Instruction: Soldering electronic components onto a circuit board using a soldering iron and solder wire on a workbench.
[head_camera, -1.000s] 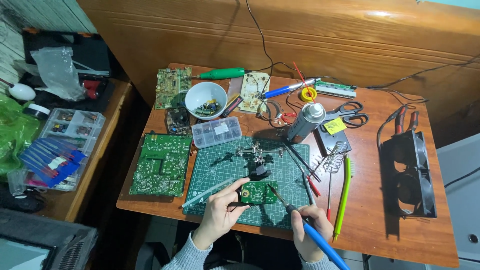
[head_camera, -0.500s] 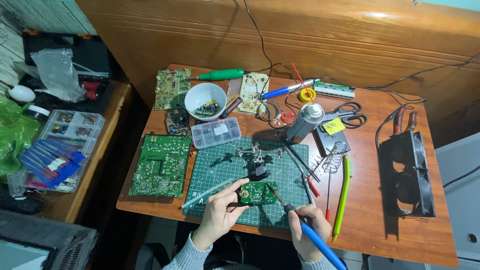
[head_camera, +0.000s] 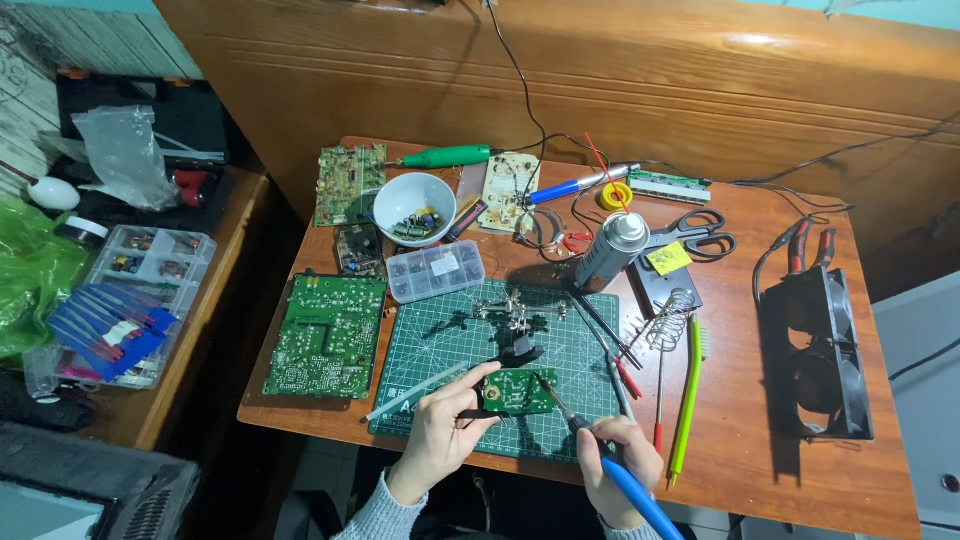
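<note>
Count on the wooden table (head_camera: 760, 420) — five circuit boards: one large green (head_camera: 327, 335), one small green (head_camera: 521, 392), three toward the far edge (head_camera: 350, 180). One white bowl (head_camera: 414, 205), one spray can (head_camera: 611, 252), one pair of scissors (head_camera: 697, 232) — two hands.

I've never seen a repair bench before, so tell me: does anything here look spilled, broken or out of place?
Nothing looks spilled or broken. The table is crowded, but parts sit in the white bowl and the clear parts box. The left hand steadies a small green circuit board; the right hand holds a blue soldering iron.
</note>
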